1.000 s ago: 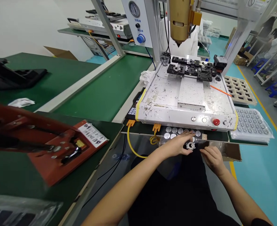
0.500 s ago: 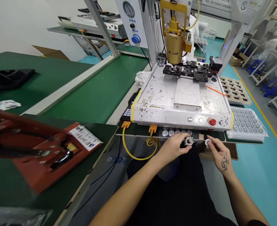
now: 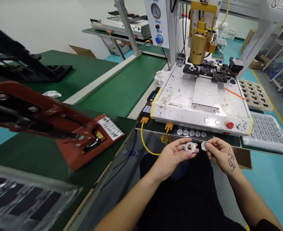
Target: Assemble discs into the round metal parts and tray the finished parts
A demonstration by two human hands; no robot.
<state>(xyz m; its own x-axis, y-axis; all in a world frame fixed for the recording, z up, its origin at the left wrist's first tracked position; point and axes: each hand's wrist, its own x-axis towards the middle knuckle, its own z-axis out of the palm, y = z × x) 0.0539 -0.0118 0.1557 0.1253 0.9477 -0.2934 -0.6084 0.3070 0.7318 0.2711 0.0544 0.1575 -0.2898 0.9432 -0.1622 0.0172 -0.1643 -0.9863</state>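
In my left hand [image 3: 174, 157] is a shiny metal watch case [image 3: 190, 147], gripped at its edge between thumb and fingers, with its round opening facing up. Just to the right, my right hand [image 3: 220, 154] pinches a thin round disc [image 3: 204, 146] with pale markings, which looks like a watch dial. A small gap separates disc and case. Both are held above my lap, in front of the bench edge. A row of similar discs [image 3: 192, 133] lies on the bench beneath the white machine's front [image 3: 201, 120].
The machine carries a gold cylinder head [image 3: 198, 48] over black fixtures [image 3: 207, 70]. A red lever press [image 3: 83, 141] stands on the left bench. Trays of discs [image 3: 266, 131] sit to the right. Yellow cables [image 3: 143, 141] hang off the bench front.
My view has swung left. The disc in my right hand has come closer to the watch case and now shows its flat face. My left hand has turned the case slightly.
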